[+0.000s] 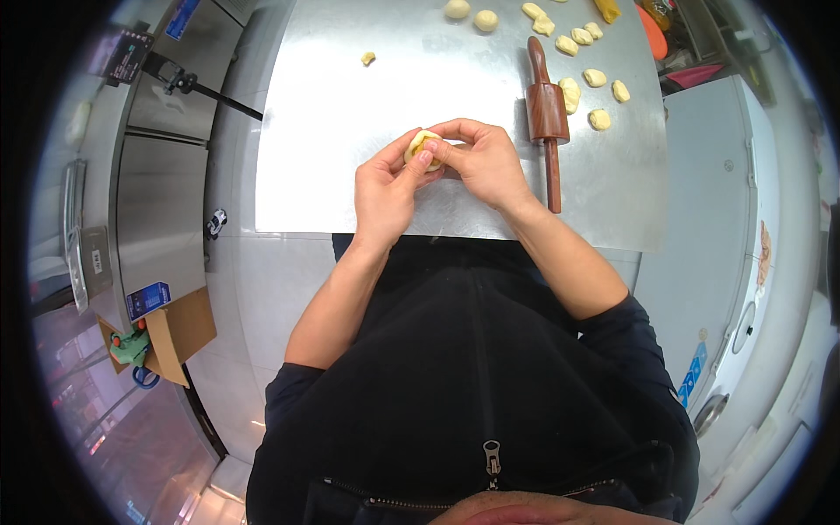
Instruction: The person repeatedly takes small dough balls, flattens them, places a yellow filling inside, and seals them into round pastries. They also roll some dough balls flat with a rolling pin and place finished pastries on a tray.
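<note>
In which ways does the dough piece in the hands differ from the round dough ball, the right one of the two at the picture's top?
The held dough piece is between the left hand and the right hand; the round dough ball rests on the metal table. The held dough piece is open, with darker yellow filling showing; the round dough ball looks closed, with no filling visible. Both have pale yellow dough.
</note>
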The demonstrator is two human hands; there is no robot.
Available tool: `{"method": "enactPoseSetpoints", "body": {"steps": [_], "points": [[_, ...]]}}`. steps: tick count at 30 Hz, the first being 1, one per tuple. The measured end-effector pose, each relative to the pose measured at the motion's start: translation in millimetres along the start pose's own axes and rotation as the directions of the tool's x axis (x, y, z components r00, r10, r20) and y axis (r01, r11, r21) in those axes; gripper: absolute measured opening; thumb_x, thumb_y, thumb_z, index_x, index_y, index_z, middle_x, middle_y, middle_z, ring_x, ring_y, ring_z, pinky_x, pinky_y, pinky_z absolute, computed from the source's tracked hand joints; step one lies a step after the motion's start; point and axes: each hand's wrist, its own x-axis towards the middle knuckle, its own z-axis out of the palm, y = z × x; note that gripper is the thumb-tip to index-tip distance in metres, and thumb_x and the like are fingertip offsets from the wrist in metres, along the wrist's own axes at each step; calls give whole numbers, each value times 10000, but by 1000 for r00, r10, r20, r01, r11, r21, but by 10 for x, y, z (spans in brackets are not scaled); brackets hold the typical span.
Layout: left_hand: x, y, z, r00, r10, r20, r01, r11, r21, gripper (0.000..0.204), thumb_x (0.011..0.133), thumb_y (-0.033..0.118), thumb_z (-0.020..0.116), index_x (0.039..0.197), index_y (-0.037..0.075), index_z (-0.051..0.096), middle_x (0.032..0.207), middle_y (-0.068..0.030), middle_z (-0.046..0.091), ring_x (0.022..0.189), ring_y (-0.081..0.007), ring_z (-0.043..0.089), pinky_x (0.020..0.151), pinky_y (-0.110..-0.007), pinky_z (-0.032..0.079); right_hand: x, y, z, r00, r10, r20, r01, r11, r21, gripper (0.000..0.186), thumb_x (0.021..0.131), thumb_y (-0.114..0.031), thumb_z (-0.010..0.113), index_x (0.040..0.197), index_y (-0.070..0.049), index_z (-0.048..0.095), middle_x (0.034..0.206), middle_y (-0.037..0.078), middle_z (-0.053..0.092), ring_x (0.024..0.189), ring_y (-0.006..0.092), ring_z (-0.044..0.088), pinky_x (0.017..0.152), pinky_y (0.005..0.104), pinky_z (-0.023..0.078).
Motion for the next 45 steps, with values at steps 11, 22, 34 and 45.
{"method": "enactPoseSetpoints", "body": {"steps": [11,22,34,45], "points": [[-33,51,39,999,-25,23,27,996,-89,439,1124,199,486,1453,-90,503,1272,-215,678,1155,-271,699,987,-409,603,-46,-56,-100,990,-131,-44,132,991,12,393,934,-209,802,1243,19,717,1102,117,753,919,114,717,745,253,598],[87,60,-129,901,-297,317,392,871,-296,371,1120,186,478,1355,-89,561,1263,-181,681,1108,-225,698,1000,-379,562,199,-171,-228,803,-322,502,587,575,-569,805,713,-424,930,1342,-31,619,1267,151,708,1156,332,688,955,430,561],[-16,183,160,994,-104,19,104,939,-328,414,1096,168,560,1435,-70,558,1241,-129,693,1136,-193,672,975,-363,543,118,-172,51,756,-581,301,630,521,-576,625,860,-144,789,1423,-6,555,1330,198,668,1216,362,655,1011,434,551],[31,328,-49,966,-194,170,251,858,-448,470,1134,165,392,1462,-168,435,1418,-239,577,1273,-278,619,1095,-408,515,114,-36,34,688,-671,275,667,435,-605,458,983,-241,674,1369,-2,614,1239,197,714,1089,327,715,922,403,586]]}}
